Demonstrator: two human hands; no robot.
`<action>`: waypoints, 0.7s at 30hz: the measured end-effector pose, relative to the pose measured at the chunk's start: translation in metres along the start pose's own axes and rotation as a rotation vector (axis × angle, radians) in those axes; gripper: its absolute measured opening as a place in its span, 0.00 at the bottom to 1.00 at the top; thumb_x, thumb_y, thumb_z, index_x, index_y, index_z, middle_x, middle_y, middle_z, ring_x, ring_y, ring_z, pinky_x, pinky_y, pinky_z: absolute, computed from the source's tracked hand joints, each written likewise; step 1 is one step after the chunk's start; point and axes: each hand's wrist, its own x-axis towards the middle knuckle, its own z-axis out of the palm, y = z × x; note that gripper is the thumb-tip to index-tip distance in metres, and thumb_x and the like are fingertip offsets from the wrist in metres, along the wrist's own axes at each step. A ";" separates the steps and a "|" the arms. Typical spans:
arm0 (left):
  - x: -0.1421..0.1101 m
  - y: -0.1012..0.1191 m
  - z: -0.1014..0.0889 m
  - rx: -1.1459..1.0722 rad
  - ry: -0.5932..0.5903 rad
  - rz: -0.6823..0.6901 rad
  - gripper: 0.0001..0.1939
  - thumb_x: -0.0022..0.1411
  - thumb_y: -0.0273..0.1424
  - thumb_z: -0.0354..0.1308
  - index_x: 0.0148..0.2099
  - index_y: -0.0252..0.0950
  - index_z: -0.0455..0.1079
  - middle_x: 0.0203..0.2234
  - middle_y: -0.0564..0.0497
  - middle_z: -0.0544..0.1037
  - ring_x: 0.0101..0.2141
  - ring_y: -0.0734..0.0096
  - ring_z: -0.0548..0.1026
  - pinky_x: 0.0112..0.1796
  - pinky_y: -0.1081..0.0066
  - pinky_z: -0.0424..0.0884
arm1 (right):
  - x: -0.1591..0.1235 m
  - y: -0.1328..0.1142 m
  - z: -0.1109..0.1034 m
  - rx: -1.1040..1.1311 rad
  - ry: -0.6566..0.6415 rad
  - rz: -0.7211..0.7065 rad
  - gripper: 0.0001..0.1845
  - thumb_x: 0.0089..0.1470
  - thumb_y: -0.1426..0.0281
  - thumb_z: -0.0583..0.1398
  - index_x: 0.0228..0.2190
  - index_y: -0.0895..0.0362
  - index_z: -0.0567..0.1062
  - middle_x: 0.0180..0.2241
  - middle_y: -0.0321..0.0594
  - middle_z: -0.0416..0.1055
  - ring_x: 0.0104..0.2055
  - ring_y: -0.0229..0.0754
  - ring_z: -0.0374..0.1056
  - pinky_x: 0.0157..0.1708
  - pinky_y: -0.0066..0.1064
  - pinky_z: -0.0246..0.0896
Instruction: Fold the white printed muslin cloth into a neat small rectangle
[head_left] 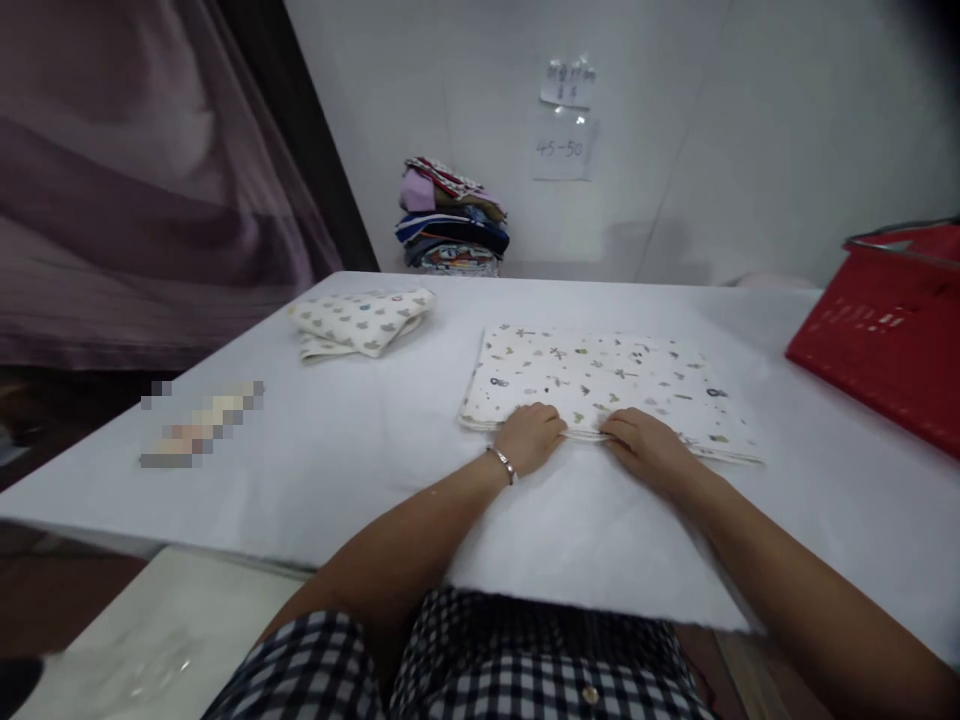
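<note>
A white cloth (600, 375) printed with small figures lies folded into a rectangle on the white-covered table (360, 440). Its layered near edge faces me. My left hand (529, 438) grips that edge left of its middle, fingers curled over the top; a silver bracelet circles the wrist. A short way to the right, my right hand (646, 446) pinches the same edge. Both thumbs are mostly hidden. Farther back on the left rests another folded cloth (360, 320) with a grey-green print, one corner slightly raised.
A red plastic basket (885, 335) stands at the right edge. A blurred-out flat item (202, 425) lies on the left. Behind the table is a stack of folded fabrics (454, 220) by the wall. A mauve curtain (150, 180) hangs at left.
</note>
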 end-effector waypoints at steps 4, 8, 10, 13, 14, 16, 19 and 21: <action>-0.010 -0.009 -0.008 0.017 0.000 -0.026 0.10 0.65 0.33 0.49 0.42 0.37 0.71 0.39 0.49 0.74 0.41 0.67 0.69 0.40 0.66 0.64 | -0.001 0.001 0.002 0.002 0.014 -0.016 0.11 0.58 0.71 0.51 0.39 0.56 0.72 0.40 0.45 0.70 0.42 0.45 0.64 0.40 0.36 0.62; -0.032 -0.035 -0.021 0.016 0.018 -0.074 0.09 0.63 0.34 0.52 0.41 0.38 0.71 0.39 0.49 0.74 0.41 0.65 0.69 0.41 0.65 0.64 | 0.001 0.000 0.000 -0.030 -0.016 -0.004 0.11 0.57 0.69 0.53 0.40 0.56 0.73 0.41 0.46 0.71 0.43 0.47 0.65 0.41 0.37 0.62; -0.047 -0.051 -0.026 0.007 0.045 -0.104 0.10 0.61 0.34 0.54 0.42 0.38 0.72 0.40 0.48 0.75 0.42 0.64 0.70 0.42 0.64 0.64 | 0.005 -0.004 -0.004 -0.049 -0.043 -0.011 0.12 0.56 0.68 0.55 0.41 0.57 0.73 0.42 0.47 0.71 0.43 0.47 0.65 0.41 0.37 0.62; -0.069 -0.073 -0.031 -0.039 0.113 -0.138 0.10 0.61 0.35 0.55 0.43 0.38 0.72 0.41 0.48 0.75 0.43 0.65 0.70 0.44 0.63 0.64 | 0.018 -0.016 -0.008 -0.051 -0.079 -0.027 0.13 0.56 0.69 0.54 0.42 0.57 0.73 0.43 0.47 0.71 0.43 0.47 0.65 0.40 0.36 0.62; -0.074 -0.077 -0.031 -0.057 0.146 -0.154 0.10 0.60 0.34 0.55 0.43 0.38 0.72 0.41 0.48 0.75 0.44 0.65 0.70 0.45 0.63 0.64 | 0.024 -0.022 -0.008 -0.043 -0.094 -0.034 0.12 0.57 0.69 0.53 0.41 0.57 0.74 0.42 0.47 0.71 0.43 0.47 0.66 0.39 0.36 0.61; -0.082 -0.083 -0.032 -0.088 0.212 -0.189 0.10 0.60 0.33 0.56 0.42 0.38 0.73 0.41 0.49 0.75 0.43 0.65 0.70 0.45 0.62 0.64 | 0.039 -0.035 -0.008 -0.025 -0.112 -0.050 0.12 0.59 0.70 0.52 0.37 0.57 0.75 0.39 0.46 0.71 0.41 0.45 0.66 0.38 0.34 0.60; -0.087 -0.085 -0.032 -0.107 0.302 -0.237 0.09 0.60 0.30 0.54 0.42 0.37 0.73 0.40 0.48 0.75 0.43 0.65 0.69 0.45 0.63 0.66 | 0.062 -0.056 -0.001 -0.007 -0.120 -0.052 0.13 0.60 0.71 0.51 0.35 0.57 0.75 0.36 0.44 0.72 0.41 0.44 0.65 0.38 0.32 0.59; -0.088 -0.086 -0.032 -0.108 0.322 -0.240 0.10 0.60 0.28 0.53 0.42 0.37 0.74 0.40 0.48 0.75 0.44 0.65 0.68 0.45 0.64 0.67 | 0.074 -0.066 0.006 0.001 -0.119 -0.034 0.13 0.60 0.71 0.50 0.36 0.57 0.75 0.36 0.44 0.72 0.42 0.44 0.65 0.38 0.32 0.58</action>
